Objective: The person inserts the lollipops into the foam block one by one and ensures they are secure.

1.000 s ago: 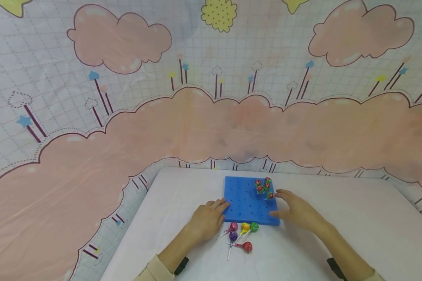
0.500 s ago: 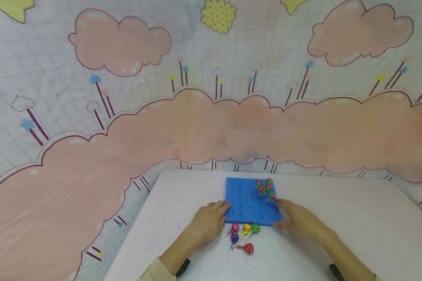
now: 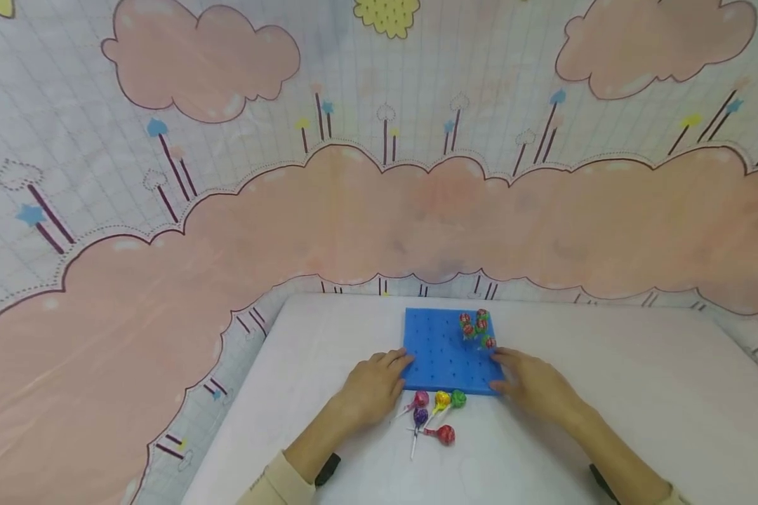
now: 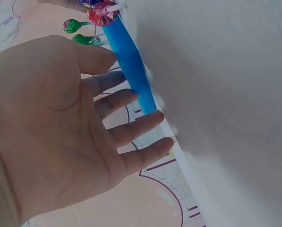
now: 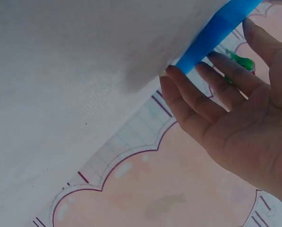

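Observation:
A blue board with rows of small holes lies on the white table. Several lollipops in red and green wrappers stand in its far right part. My left hand rests at the board's left edge with extended fingers, also seen along the blue side in the left wrist view. At the right edge my right hand touches the board with fingers and thumb spread, nothing gripped. Just before the near edge lie loose lollipops: pink, yellow, green, purple and red.
The white table extends on both sides of the board. Behind it hangs a printed cloth with pink clouds. In the right wrist view, a green-wrapped lollipop shows behind my fingers.
My right hand has moved from beside the nearest standing lollipop down to the board's right edge. The left hand stays in place. The head view has shifted slightly.

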Available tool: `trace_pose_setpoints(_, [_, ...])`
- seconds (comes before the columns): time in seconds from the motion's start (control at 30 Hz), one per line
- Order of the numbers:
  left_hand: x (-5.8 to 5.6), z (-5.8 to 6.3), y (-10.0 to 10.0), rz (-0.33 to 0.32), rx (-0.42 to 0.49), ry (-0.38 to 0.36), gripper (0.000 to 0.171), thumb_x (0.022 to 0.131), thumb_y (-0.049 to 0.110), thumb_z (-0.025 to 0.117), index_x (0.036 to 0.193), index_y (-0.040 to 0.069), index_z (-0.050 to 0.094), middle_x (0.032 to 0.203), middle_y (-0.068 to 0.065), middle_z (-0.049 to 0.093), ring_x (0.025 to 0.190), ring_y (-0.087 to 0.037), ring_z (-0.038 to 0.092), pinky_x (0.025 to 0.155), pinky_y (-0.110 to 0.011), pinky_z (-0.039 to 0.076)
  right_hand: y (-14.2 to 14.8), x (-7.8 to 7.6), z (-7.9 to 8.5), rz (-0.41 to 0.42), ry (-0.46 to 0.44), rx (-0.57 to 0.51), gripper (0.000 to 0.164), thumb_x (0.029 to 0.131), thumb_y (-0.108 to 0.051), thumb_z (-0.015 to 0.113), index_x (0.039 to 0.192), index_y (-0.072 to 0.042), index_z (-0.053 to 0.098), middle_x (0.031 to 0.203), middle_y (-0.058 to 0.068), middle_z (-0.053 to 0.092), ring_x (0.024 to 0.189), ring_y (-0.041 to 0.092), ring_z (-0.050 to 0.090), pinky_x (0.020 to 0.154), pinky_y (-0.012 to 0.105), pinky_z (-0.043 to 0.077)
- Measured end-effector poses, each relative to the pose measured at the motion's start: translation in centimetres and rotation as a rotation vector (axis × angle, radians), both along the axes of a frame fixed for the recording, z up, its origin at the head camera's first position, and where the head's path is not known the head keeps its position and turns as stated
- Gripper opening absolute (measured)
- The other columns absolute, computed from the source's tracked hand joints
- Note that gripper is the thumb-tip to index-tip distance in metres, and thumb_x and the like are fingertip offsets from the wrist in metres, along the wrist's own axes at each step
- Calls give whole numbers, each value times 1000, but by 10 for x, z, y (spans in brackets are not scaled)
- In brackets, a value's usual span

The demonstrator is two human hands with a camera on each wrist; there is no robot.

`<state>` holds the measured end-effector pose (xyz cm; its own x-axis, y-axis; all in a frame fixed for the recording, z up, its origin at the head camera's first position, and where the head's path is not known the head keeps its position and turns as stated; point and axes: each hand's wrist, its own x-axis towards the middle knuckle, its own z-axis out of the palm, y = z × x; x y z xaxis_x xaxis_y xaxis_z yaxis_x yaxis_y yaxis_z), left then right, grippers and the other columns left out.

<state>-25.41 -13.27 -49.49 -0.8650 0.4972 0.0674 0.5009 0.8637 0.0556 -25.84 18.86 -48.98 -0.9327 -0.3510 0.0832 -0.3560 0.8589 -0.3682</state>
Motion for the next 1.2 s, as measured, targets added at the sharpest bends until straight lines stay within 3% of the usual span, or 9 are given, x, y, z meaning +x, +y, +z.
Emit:
trace_pose_setpoints(0.2, [5,6,3,-12,21,-1,47,109,34,54,152,15,54,158,-6,50,145,-27,47,114,-48,45,-3,0,0,-11,16,10,59,95,-33,78,142,-2,62,147,23,58,135,48,54,105,62,48])
trace_pose_setpoints(0.37, [9,14,13,-47,5,48,42,107,35,58,144,15,62,148,-5,59,141,-27,52,113,-46,46,-3,-1,3,2,36,1,56,95,-30,79,140,0,63,145,23,59,133,47,56,105,61,49])
trace_pose_setpoints(0.53, [13,19,22,-81,58,50,28,105,29,64,127,15,73,121,-1,71,114,-20,65,95,-36,56,-4,-1,4,3,29,2,55,95,-29,79,139,0,64,145,23,60,132,47,56,105,61,49])
trace_pose_setpoints(0.73, [15,20,28,-97,121,14,12,100,24,71,108,17,77,98,6,71,87,-9,62,76,-24,55,-3,-1,3,-16,4,20,55,94,-31,79,139,-2,64,145,22,60,133,47,56,106,61,48])
trace_pose_setpoints(0.93, [16,16,28,-100,103,6,11,101,28,72,102,18,76,91,8,66,79,-6,56,71,-22,53,-4,-1,3,-18,12,26,53,93,-30,80,136,-2,66,144,22,61,133,46,57,105,60,49])
trace_pose_setpoints(1.2, [18,17,30,-93,134,-67,11,99,27,75,101,17,72,88,8,62,75,-5,53,72,-19,53,-6,1,5,-45,-27,9,54,93,-30,81,137,-4,66,146,20,60,135,46,55,106,61,48])
